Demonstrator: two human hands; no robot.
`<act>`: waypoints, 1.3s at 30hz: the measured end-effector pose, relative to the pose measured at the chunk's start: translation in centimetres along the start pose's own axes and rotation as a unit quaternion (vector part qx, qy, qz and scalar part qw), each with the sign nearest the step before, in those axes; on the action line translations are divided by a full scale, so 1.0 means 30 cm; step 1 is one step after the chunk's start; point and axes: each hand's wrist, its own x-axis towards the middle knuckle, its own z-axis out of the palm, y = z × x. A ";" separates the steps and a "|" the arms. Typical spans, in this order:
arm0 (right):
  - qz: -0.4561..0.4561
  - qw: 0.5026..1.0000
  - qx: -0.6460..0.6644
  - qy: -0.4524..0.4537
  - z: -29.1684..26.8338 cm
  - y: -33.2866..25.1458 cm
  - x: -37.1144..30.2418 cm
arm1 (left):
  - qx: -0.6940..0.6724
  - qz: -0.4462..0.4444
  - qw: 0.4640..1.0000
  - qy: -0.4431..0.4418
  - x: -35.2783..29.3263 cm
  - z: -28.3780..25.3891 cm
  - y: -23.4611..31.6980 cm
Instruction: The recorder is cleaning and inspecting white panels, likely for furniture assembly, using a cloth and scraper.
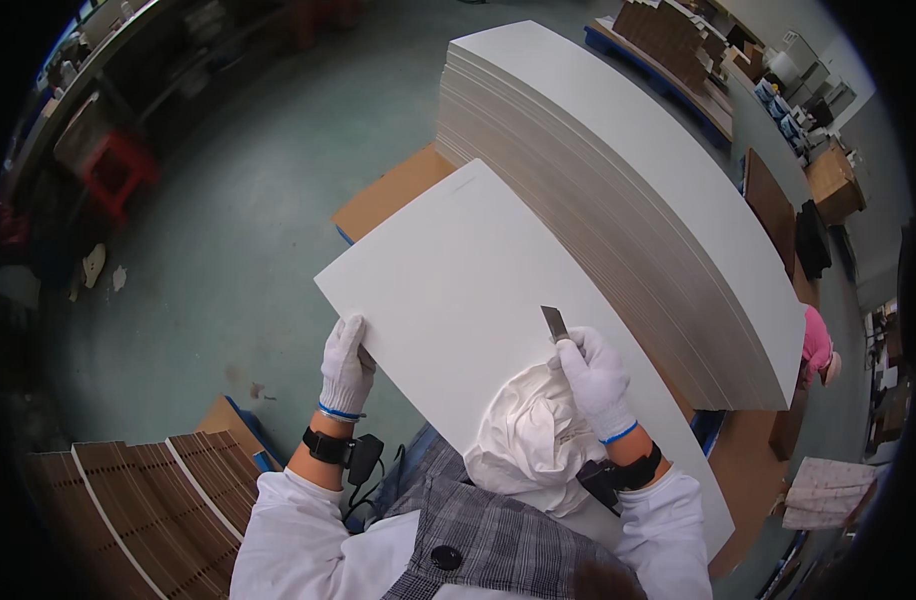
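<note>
White panel (438, 280) beside stacked white boards (618, 230), long axis upper-left to lower-right, left hand (349, 365) grip holding its edge, right hand (593, 375) grip pinching metal blade (554, 322), tip up-left, white cloth (528, 435) on panel

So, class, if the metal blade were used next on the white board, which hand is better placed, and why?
Probably the right hand: it grips the metal blade over the white board, while the left hand is at the board's left edge with no tool showing.
</note>
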 end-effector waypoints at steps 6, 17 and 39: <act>-0.202 0.915 -0.345 0.049 0.131 -0.087 0.173 | 0.042 0.004 0.999 -0.023 -0.032 -0.060 -0.072; -0.333 0.779 -0.527 -0.071 0.314 -0.008 0.336 | 0.083 -0.051 0.995 0.006 -0.115 -0.079 -0.167; -0.303 0.781 -0.547 -0.001 0.242 -0.031 0.493 | 0.132 -0.048 0.990 -0.018 -0.112 -0.092 -0.164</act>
